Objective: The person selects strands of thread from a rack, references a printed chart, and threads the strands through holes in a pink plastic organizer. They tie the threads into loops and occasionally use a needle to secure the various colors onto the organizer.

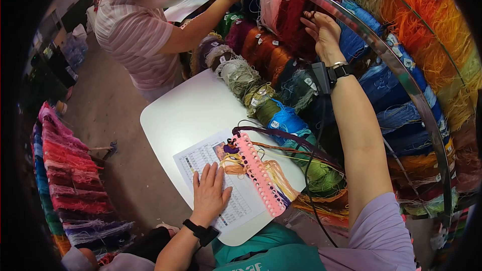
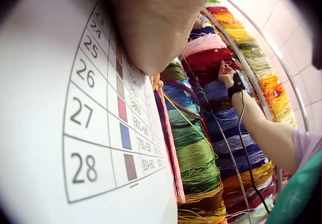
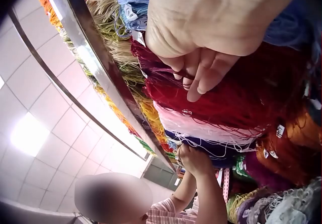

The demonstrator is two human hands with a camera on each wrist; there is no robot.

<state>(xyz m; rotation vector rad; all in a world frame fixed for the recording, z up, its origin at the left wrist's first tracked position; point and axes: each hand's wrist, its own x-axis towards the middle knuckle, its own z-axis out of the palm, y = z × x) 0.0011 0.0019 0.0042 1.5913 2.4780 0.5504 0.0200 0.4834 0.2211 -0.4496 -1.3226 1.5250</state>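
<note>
My left hand (image 1: 210,198) rests with straight fingers on a printed color chart (image 1: 236,216), which lies on a white board (image 1: 175,115). Beside its fingertips is a pink thread holder (image 1: 258,175) with a row of holes and loops of purple, peach and yellow thread. Up at the hanging skeins, my right hand (image 1: 324,32) is raised in front of dark red thread (image 3: 226,98). In the right wrist view its curled fingers pinch a thin dark red strand (image 3: 187,75). The left wrist view shows numbered chart rows with color swatches (image 2: 125,136) below my palm.
A curved metal rail (image 1: 401,65) runs past my right forearm. Labeled skeins in blue (image 1: 396,115), orange and green hang around it. Another person (image 1: 135,35) in a striped shirt reaches into the skeins at the far left. A rack of pink and red thread (image 1: 75,170) stands at left.
</note>
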